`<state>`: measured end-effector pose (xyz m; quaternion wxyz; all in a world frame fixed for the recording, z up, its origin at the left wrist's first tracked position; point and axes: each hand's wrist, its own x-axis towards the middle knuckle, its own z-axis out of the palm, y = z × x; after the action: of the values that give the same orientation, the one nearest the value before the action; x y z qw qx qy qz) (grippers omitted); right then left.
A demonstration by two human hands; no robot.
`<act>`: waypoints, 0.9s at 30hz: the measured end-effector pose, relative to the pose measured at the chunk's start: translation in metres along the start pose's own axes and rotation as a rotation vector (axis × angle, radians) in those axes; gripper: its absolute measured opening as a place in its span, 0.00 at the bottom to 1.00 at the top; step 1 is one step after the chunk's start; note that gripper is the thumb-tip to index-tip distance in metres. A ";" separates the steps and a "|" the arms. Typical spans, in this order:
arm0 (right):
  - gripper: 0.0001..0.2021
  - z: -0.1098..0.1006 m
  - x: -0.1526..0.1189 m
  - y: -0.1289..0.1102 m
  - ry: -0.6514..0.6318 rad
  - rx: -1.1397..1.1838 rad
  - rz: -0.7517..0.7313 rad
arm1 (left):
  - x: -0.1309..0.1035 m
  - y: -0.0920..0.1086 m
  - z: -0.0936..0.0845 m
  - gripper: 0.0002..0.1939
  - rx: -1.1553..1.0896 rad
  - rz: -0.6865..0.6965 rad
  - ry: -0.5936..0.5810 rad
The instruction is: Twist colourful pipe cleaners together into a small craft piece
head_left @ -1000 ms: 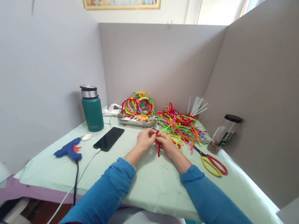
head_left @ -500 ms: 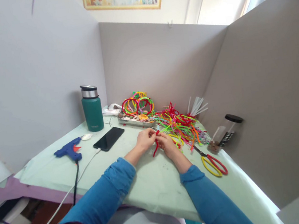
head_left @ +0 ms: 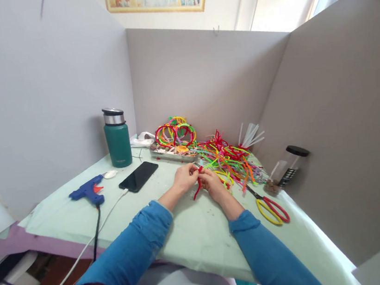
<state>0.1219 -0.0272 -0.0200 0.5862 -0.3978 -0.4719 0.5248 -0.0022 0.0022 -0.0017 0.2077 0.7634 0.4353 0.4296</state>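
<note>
- Near the middle of the desk [head_left: 196, 244], well back from its near edge, a red fuzzy strip [head_left: 198, 190] is held between two bare hands.
- Its long axis runs roughly from the far edge toward the near edge, with a slant: the longer tail points at the near edge and veers left, while a short end pokes up past the fingertips toward the far edge.
- The left hand [head_left: 185, 177] comes in from the left, its grip pinching the strip between thumb and fingers near the upper end.
- The right hand [head_left: 212, 182] faces it, its grip pinching the same strip just beside the left fingertips; the exact finger contact is too small to make out.
- Beyond the right hand, toward the far right corner, spreads a pile of coloured strips [head_left: 224, 154], with white sticks [head_left: 252, 136] behind it.
- Scissors [head_left: 272, 209] lie by the right edge, handles toward the near side, blades toward the pile.
- Close to the far edge, coloured rings [head_left: 174, 133] sit on a metal tray [head_left: 173, 157] of small pieces.
- Toward the far left corner stands a green bottle [head_left: 118, 145]; nearer lie a black phone [head_left: 139, 177] and, by the left edge, a blue glue gun [head_left: 87, 191].
</note>
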 end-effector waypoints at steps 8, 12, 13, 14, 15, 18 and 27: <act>0.06 -0.001 0.000 0.001 -0.005 -0.015 -0.014 | -0.001 0.002 -0.001 0.10 0.020 0.004 0.002; 0.06 0.001 -0.001 -0.001 -0.002 -0.019 -0.006 | -0.001 0.002 -0.001 0.08 0.025 -0.002 0.003; 0.06 0.002 -0.002 -0.002 0.000 -0.017 -0.005 | -0.001 0.001 -0.001 0.08 0.022 -0.003 0.003; 0.06 0.002 -0.002 -0.002 0.001 -0.014 -0.003 | -0.001 0.001 -0.001 0.08 0.018 -0.003 0.003; 0.06 0.002 -0.002 -0.003 0.001 -0.009 0.001 | 0.000 0.001 0.000 0.08 0.014 -0.003 0.005; 0.06 0.001 -0.001 -0.003 -0.002 0.009 0.025 | 0.000 0.000 0.000 0.08 0.001 0.008 0.006; 0.05 -0.001 0.002 -0.001 0.001 0.072 0.009 | 0.000 -0.002 0.002 0.09 0.013 0.033 -0.028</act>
<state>0.1235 -0.0256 -0.0190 0.5980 -0.3787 -0.4504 0.5442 -0.0015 0.0031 -0.0039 0.2016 0.7779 0.4223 0.4194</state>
